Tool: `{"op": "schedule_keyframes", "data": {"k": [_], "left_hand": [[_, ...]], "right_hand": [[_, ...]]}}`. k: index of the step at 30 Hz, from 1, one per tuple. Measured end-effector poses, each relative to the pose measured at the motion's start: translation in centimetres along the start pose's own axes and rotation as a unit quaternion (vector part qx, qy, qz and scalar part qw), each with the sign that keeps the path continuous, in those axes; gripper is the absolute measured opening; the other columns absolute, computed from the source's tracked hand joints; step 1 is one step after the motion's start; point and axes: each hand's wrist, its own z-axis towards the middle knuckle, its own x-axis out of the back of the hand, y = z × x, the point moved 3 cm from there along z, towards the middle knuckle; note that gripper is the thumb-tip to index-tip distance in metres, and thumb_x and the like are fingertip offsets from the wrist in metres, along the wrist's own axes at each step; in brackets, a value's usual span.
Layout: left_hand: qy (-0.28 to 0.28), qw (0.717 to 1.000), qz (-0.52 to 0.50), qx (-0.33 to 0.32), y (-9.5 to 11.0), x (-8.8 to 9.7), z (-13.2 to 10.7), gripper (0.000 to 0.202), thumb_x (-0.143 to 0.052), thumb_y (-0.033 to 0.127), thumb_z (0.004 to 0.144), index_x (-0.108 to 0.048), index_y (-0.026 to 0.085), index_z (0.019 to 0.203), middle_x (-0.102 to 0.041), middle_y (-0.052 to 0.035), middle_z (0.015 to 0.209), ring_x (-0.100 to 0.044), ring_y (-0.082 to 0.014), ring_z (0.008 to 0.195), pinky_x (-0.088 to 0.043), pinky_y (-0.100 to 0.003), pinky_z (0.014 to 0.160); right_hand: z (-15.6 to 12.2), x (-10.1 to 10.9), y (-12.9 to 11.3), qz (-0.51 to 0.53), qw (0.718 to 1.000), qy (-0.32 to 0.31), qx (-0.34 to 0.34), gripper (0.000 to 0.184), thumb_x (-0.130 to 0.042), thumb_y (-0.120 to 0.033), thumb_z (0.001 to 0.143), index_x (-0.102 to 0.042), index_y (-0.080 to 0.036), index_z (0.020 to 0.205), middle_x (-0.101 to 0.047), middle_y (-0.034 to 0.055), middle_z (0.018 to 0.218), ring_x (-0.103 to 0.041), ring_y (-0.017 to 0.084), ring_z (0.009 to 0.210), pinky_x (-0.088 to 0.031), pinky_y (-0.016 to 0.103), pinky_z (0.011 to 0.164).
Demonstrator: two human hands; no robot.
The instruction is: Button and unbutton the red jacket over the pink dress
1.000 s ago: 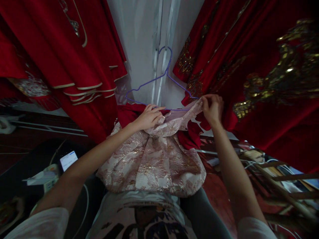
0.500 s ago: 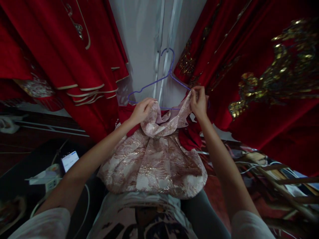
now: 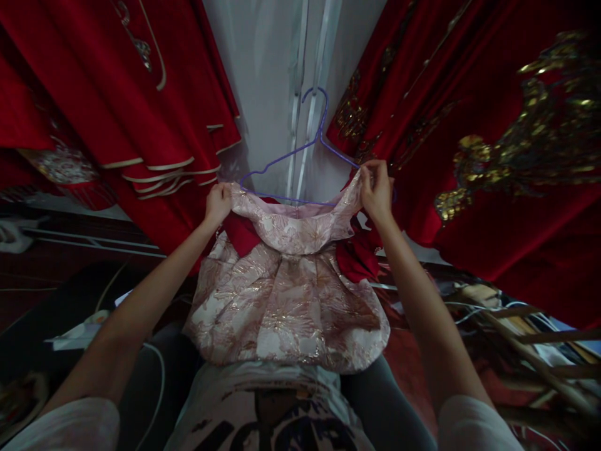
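A small pink and gold brocade dress (image 3: 286, 294) hangs in front of me from a purple wire hanger (image 3: 300, 150). My left hand (image 3: 218, 203) is closed on the dress's left shoulder, at the hanger's left end. My right hand (image 3: 376, 191) pinches the right shoulder against the hanger's right end. The neckline is stretched wide between both hands, and the skirt drapes down over my lap. Red cloth (image 3: 244, 232) shows behind the bodice.
Red garments with gold trim (image 3: 154, 125) hang at the left, and red garments with gold embroidery (image 3: 507, 156) at the right. A pale wall with metal strips (image 3: 300, 75) lies between them. Cables and a white box (image 3: 79, 335) lie low left; wooden rods (image 3: 530, 351) low right.
My left hand has slid left along the neckline to the hanger's left end, spreading the bunched bodice open. My right hand rose to the hanger's right arm and stayed there.
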Motion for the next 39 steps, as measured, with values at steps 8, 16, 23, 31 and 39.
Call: {"op": "schedule_keyframes", "data": {"k": [8, 16, 23, 31, 39], "left_hand": [[0.015, 0.998, -0.059, -0.033, 1.7, 0.4, 1.3, 0.031, -0.035, 0.036, 0.093, -0.058, 0.017, 0.083, -0.061, -0.0052, 0.079, -0.058, -0.0180, 0.079, -0.046, -0.030, 0.082], [0.011, 0.997, -0.049, 0.064, -0.5, 0.4, -0.3, 0.031, -0.035, 0.036, 0.091, -0.057, 0.016, 0.081, -0.061, -0.0060, 0.076, -0.060, -0.0189, 0.075, -0.048, -0.032, 0.078], [0.024, 0.996, -0.070, 0.047, -1.0, 0.2, -0.9, 0.033, -0.036, 0.041, 0.092, -0.056, 0.018, 0.079, -0.061, -0.0044, 0.075, -0.059, -0.0175, 0.074, -0.047, -0.030, 0.077], [0.018, 0.995, -0.098, -0.022, 1.3, 1.0, 1.1, 0.039, -0.037, 0.046, 0.093, -0.058, 0.017, 0.080, -0.060, -0.0031, 0.075, -0.057, -0.0159, 0.073, -0.047, -0.027, 0.076], [-0.090, 0.979, -0.080, -0.167, 10.6, -1.0, 2.7, 0.035, -0.040, 0.041, 0.094, -0.063, 0.016, 0.085, -0.064, -0.0050, 0.084, -0.059, -0.0180, 0.085, -0.046, -0.029, 0.083]], "right_hand": [[0.0, -0.2, 0.1, 0.013, 1.000, 0.005, 0.004, 0.035, -0.030, -0.047, 0.097, -0.053, -0.023, 0.109, -0.064, 0.0093, 0.104, -0.061, 0.023, 0.097, -0.041, 0.043, 0.094], [0.0, -0.3, 0.3, 0.020, 1.000, 0.005, 0.002, 0.034, -0.031, -0.046, 0.097, -0.053, -0.023, 0.110, -0.064, 0.0088, 0.104, -0.061, 0.023, 0.095, -0.042, 0.043, 0.092], [-0.1, 0.0, -0.2, 0.026, 1.000, 0.001, -0.008, 0.033, -0.033, -0.046, 0.096, -0.054, -0.023, 0.109, -0.064, 0.0092, 0.104, -0.061, 0.024, 0.096, -0.041, 0.044, 0.094], [-0.2, 0.0, -0.3, 0.025, 1.000, 0.002, -0.012, 0.032, -0.034, -0.045, 0.096, -0.054, -0.023, 0.108, -0.065, 0.0089, 0.104, -0.062, 0.024, 0.097, -0.041, 0.045, 0.094], [-0.3, -0.1, -0.1, 0.040, 0.999, -0.002, -0.012, 0.035, -0.033, -0.048, 0.096, -0.053, -0.024, 0.110, -0.065, 0.0078, 0.102, -0.062, 0.023, 0.093, -0.042, 0.045, 0.094]]}}
